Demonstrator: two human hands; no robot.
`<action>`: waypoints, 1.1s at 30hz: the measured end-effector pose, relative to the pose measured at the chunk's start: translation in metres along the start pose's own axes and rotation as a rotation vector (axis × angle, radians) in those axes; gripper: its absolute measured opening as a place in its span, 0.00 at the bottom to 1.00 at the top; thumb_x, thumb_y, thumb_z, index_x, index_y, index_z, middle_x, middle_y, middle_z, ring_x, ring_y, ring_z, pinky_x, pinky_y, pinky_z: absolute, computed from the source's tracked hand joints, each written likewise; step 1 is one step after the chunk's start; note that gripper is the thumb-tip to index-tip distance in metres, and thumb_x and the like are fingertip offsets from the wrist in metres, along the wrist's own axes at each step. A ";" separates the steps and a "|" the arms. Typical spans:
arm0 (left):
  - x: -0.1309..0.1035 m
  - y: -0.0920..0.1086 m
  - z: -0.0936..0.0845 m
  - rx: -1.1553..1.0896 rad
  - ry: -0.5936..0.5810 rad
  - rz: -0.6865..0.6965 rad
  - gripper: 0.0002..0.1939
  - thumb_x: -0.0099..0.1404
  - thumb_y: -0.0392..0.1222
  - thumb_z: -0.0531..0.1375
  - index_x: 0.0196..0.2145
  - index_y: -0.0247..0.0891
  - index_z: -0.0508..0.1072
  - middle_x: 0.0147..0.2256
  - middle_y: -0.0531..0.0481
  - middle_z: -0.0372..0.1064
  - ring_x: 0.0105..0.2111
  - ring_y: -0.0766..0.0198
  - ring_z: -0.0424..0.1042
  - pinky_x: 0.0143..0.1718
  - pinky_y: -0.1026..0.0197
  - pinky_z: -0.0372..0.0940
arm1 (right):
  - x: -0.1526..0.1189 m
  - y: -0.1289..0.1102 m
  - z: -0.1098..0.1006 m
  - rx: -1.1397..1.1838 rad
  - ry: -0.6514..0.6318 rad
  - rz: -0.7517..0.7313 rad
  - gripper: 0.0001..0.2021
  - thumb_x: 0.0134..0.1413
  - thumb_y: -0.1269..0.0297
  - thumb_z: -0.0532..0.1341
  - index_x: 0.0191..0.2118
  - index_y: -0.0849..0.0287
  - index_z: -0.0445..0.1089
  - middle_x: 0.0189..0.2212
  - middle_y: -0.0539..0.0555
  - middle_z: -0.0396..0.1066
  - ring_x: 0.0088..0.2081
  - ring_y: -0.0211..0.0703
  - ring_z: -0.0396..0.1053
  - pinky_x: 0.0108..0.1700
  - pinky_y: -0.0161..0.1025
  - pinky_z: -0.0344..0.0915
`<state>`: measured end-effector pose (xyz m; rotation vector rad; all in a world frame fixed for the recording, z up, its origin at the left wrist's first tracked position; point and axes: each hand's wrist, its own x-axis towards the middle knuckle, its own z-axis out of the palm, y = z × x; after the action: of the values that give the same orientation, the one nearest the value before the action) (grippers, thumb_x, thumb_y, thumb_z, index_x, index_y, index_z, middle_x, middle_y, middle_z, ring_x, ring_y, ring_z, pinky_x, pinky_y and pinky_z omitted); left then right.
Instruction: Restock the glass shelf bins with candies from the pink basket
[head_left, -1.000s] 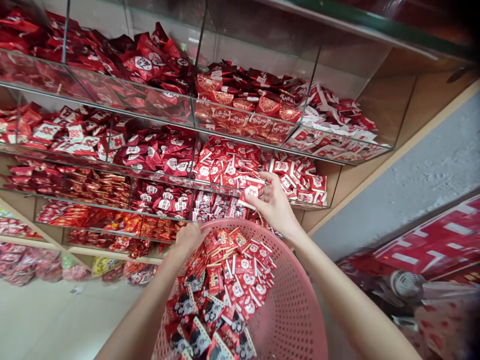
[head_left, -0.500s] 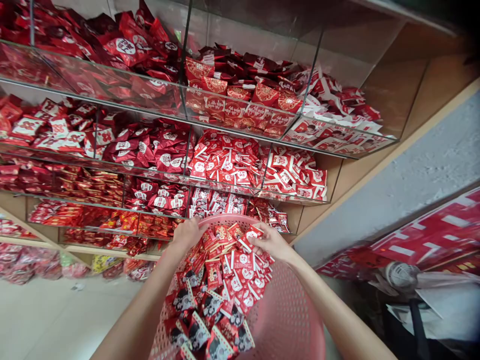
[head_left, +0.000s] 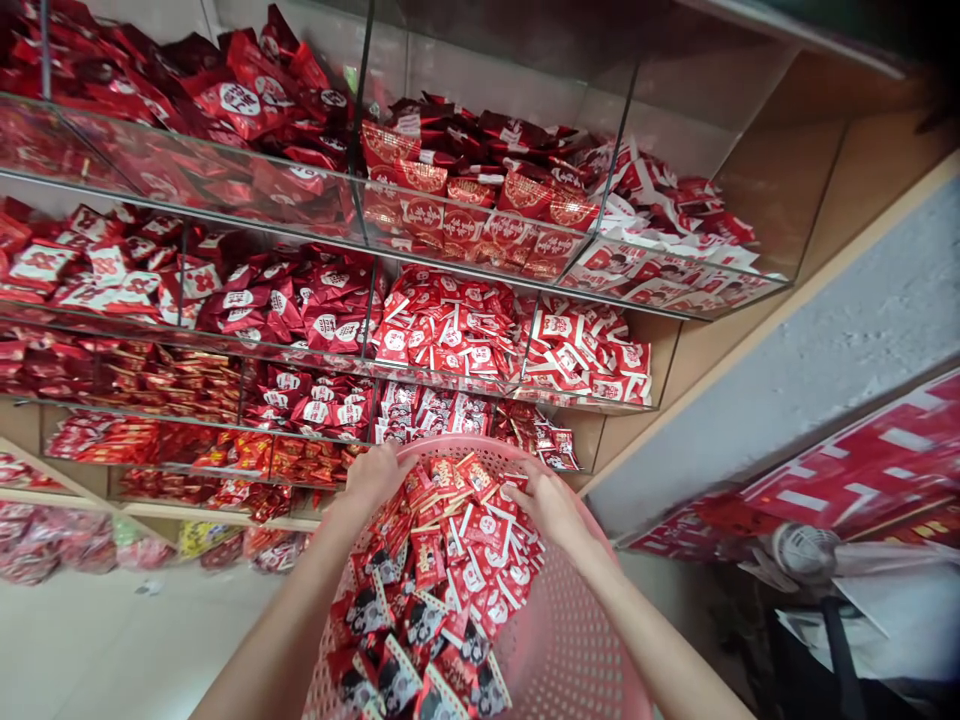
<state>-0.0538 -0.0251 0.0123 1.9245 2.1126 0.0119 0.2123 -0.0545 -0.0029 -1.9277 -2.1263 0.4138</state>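
Note:
A pink perforated plastic basket (head_left: 577,620) tilts in front of me, with small wrapped packets piled along its left and upper part. My left hand (head_left: 377,476) is closed around the basket's far left rim. Inside, at the upper right of the pile, my right hand (head_left: 549,505) is open, fingers stretched over the red-and-white packets (head_left: 484,530) and touching them. Orange-red packets (head_left: 444,477) lie near the far rim. Packets with a black-and-white picture (head_left: 401,675) fill the near left side.
Glass-fronted shelves (head_left: 465,250) hold heaps of red packets in divided compartments. Bagged goods (head_left: 135,545) lie on the tiled floor (head_left: 82,640) below. To the right are a grey wall (head_left: 810,330), a red printed panel (head_left: 862,470) and a small white fan (head_left: 806,550).
My right hand has let go of a red-and-white packet it held raised, and its fingers have moved down and opened over the pile. My left hand stays on the rim.

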 end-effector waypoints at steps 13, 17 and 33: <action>0.000 0.002 -0.006 0.002 0.003 -0.012 0.26 0.65 0.57 0.46 0.49 0.34 0.66 0.43 0.37 0.71 0.45 0.49 0.70 0.43 0.54 0.63 | 0.030 -0.068 -0.078 0.103 0.342 -0.424 0.15 0.62 0.60 0.49 0.49 0.59 0.65 0.36 0.56 0.72 0.34 0.42 0.69 0.38 0.37 0.62; 0.002 0.004 -0.005 0.006 0.004 -0.001 0.26 0.66 0.56 0.45 0.50 0.34 0.65 0.43 0.37 0.71 0.46 0.49 0.70 0.44 0.54 0.63 | 0.076 -0.106 -0.109 0.145 0.344 -0.647 0.13 0.60 0.67 0.52 0.49 0.59 0.65 0.44 0.56 0.70 0.44 0.42 0.67 0.48 0.41 0.60; 0.002 0.000 -0.001 0.007 0.024 -0.025 0.28 0.65 0.57 0.45 0.52 0.35 0.64 0.44 0.37 0.70 0.46 0.48 0.70 0.45 0.52 0.63 | 0.160 -0.129 -0.108 0.310 -0.174 -0.605 0.23 0.44 0.73 0.65 0.49 0.66 0.62 0.41 0.56 0.69 0.39 0.38 0.67 0.42 0.37 0.64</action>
<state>-0.0544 -0.0226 0.0126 1.9117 2.1548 0.0226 0.1158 0.0978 0.1431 -1.0483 -2.4346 0.7401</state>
